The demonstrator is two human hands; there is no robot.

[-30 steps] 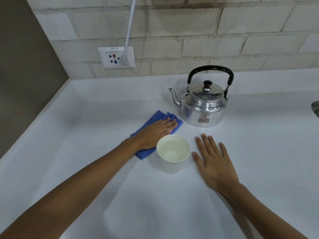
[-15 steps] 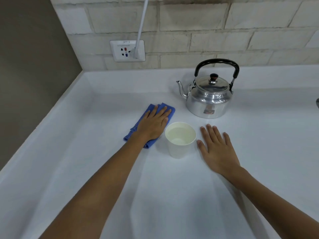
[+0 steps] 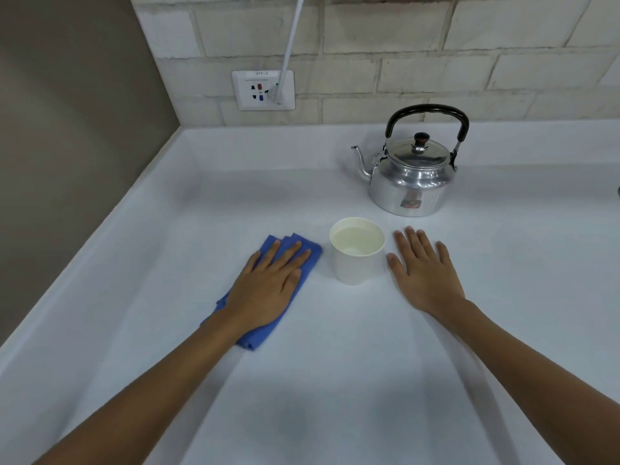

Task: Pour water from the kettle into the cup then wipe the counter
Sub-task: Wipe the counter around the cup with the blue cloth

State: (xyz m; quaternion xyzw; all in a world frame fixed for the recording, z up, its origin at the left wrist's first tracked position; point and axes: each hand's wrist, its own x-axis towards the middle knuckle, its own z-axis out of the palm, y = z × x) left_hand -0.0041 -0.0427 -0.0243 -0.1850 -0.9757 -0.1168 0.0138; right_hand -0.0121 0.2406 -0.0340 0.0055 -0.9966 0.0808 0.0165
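A silver kettle (image 3: 411, 182) with a black handle stands upright at the back of the white counter (image 3: 335, 380), spout pointing left. In front of it is a white paper cup (image 3: 355, 266) with water inside. My left hand (image 3: 268, 290) lies flat, palm down, pressing on a folded blue cloth (image 3: 312, 255) just left of the cup. My right hand (image 3: 422, 273) rests flat on the counter just right of the cup, fingers spread, holding nothing. Neither hand touches the cup.
A wall socket (image 3: 263, 90) with a white cable (image 3: 292, 38) plugged in sits on the brick wall behind. A grey-brown side wall (image 3: 67, 129) bounds the counter on the left. A sliver of something metal (image 3: 618, 193) shows at the right edge.
My left hand has slid the blue cloth back toward me and leftward, away from the kettle, to beside the cup. The right hand, cup and kettle stay put.
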